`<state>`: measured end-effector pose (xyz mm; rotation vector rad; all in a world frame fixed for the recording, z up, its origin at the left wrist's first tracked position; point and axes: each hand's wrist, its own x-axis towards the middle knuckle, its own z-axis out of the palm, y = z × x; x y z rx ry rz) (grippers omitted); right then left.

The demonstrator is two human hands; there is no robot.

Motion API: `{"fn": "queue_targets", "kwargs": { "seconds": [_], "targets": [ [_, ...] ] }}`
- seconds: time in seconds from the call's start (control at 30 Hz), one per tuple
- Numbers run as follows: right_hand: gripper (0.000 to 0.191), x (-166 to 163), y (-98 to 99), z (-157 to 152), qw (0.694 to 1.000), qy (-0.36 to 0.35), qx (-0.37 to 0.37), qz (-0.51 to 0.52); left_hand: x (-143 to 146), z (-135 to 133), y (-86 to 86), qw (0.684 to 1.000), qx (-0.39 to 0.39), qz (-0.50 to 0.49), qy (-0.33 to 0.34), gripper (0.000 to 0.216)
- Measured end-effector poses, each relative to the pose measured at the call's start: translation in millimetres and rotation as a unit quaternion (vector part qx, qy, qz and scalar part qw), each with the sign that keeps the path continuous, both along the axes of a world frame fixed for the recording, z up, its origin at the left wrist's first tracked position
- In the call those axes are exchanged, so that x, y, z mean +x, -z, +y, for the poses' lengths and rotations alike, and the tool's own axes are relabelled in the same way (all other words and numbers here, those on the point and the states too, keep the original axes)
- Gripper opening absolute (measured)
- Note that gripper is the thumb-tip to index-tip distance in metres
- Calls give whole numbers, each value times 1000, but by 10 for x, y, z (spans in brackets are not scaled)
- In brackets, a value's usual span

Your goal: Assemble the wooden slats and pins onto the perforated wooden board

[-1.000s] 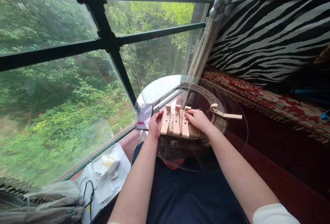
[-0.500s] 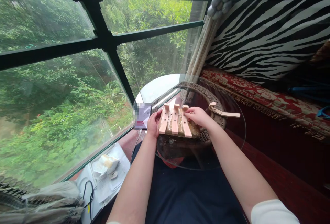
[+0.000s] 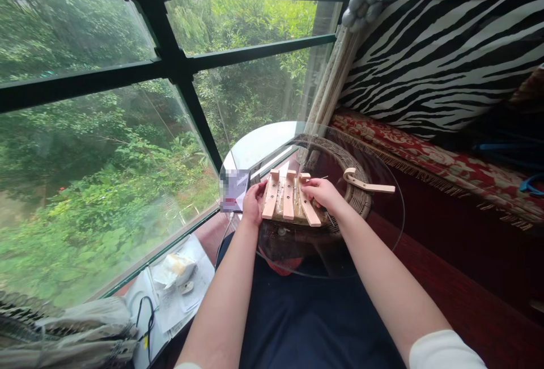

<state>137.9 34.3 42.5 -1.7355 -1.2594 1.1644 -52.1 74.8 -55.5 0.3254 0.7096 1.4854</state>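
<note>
Three pale wooden pieces lie side by side near the middle of the frame, on a shiny brownish block (image 3: 280, 202). Each has a raised upper end and dark holes along its face. The left wooden piece (image 3: 271, 202) leans slightly, the middle wooden piece (image 3: 288, 199) runs nearly straight up and down, and the right wooden piece (image 3: 310, 211) slants, its lower end pointing to the lower right.

The right hand (image 3: 323, 194) reaches in from the right, thumb and fingertips drawn together at the upper part of the right wooden piece; whether its grip has hold of that piece or of something small there, I cannot tell. A thin stick shows just above this hand. The left hand (image 3: 254, 204) is at the left edge of the block, its grip half curled beside the left wooden piece; how firmly it holds is hidden.

All this is on a round glass desk (image 3: 389, 216) with a wicker ring (image 3: 361, 203) showing beneath it. A fourth wooden piece (image 3: 369, 187), hooked at one end, lies to the right. A phone-like device (image 3: 238, 190) is just left of the left hand.

Farther out, papers (image 3: 172, 318) fill the lower left, a green-framed window (image 3: 178, 68) the upper left, and a zebra-striped cloth (image 3: 425, 63) the upper right.
</note>
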Motion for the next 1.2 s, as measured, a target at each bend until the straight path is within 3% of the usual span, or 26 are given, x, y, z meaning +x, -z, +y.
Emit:
{"fn": "queue_targets", "kwargs": {
  "seconds": [0.33,0.8,1.2],
  "targets": [
    [5,18,76,21,994,47,17,98,5,-9,-18,1000,-2,-7,0,11],
    [11,94,128,-1,985,35,26,165,-5,7,19,1000,-14,6,4,14],
    [17,41,89,-30,995,32,21,96,-12,-4,29,1000,-9,6,2,12]
  ]
}}
